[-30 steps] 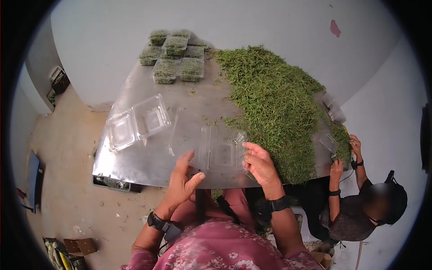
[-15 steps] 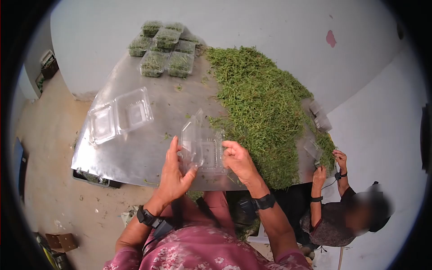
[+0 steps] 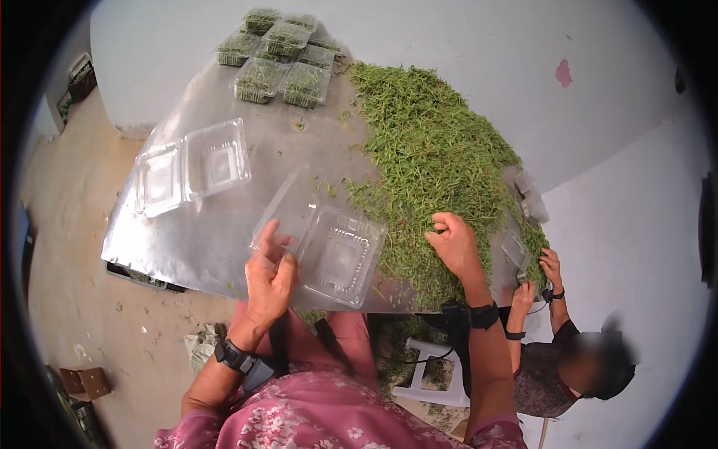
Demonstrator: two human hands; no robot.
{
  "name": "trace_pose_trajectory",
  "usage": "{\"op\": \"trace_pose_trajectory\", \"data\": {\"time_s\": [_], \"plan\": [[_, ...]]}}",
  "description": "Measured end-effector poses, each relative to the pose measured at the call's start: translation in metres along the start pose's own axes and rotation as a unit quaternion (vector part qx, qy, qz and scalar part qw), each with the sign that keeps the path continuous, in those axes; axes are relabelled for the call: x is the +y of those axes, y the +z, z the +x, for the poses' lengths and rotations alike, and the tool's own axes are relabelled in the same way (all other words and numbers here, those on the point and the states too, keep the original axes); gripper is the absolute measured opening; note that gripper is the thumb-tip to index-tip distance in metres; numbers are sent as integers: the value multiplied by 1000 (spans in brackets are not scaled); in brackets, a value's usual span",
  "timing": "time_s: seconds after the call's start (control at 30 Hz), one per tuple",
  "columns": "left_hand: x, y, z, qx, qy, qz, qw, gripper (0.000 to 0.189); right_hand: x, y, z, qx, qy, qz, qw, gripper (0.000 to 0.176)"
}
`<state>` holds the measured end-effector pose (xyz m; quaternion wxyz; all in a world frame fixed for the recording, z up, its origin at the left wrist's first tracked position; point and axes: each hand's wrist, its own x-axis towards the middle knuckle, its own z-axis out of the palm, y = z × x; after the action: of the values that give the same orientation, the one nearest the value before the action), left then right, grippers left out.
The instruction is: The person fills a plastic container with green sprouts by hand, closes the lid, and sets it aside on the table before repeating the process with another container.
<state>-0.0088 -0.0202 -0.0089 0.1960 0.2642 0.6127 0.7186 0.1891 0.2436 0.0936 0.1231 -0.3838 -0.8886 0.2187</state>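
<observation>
An unfolded clear plastic clamshell box point(image 3: 345, 254) lies near the table's front edge, its base empty and its lid point(image 3: 288, 206) leaning out to the left. My left hand point(image 3: 269, 284) is at the lid side, thumb and fingers closed on the plastic near the hinge; the fingertips are slightly blurred. Over the heap of cut green stems point(image 3: 434, 150) is my right hand point(image 3: 455, 243), its fingers curled in. Whether any stems are in those fingers is hidden.
Another unfolded clear box point(image 3: 217, 161) lies at the left of the metal table point(image 3: 179, 247). Filled boxes point(image 3: 260, 78) are stacked at the back. At the right, a co-worker's hands point(image 3: 522, 298) hold a clear box point(image 3: 516, 253), near stacked boxes point(image 3: 529, 196). A white stool point(image 3: 434, 374) stands below.
My right hand has let go of the box and moved right over the greens. The box has opened wider, its lid tilting left. My left hand has shifted slightly left with it.
</observation>
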Motion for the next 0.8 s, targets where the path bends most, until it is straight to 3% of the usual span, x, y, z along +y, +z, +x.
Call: {"op": "trace_pose_trajectory", "data": {"time_s": [0.13, 0.33, 0.43, 0.57, 0.63, 0.77, 0.8], "plan": [[-2, 3, -3, 28, 44, 34, 998, 58, 43, -29, 17, 94, -12, -263, 960, 53], [-9, 4, -3, 18, 73, 36, 997, 59, 69, -25, 36, 35, 69, -377, 923, 67], [-11, 3, -3, 12, 76, 38, 996, 59, 77, -14, 40, 21, 72, -359, 930, 64], [-9, 4, -3, 29, 77, 23, 996, 60, 124, -7, 56, 50, 28, -294, 954, 49], [-4, 6, -3, 54, 63, 4, 997, 60, 119, -12, 51, 84, -10, -250, 964, 38], [-2, 8, -3, 54, 63, -23, 996, 61, 46, -52, 34, 88, 92, -146, 981, 39], [-2, 8, -3, 53, 64, -26, 996, 61, 50, -55, 33, 112, 54, -140, 982, 40]]}}
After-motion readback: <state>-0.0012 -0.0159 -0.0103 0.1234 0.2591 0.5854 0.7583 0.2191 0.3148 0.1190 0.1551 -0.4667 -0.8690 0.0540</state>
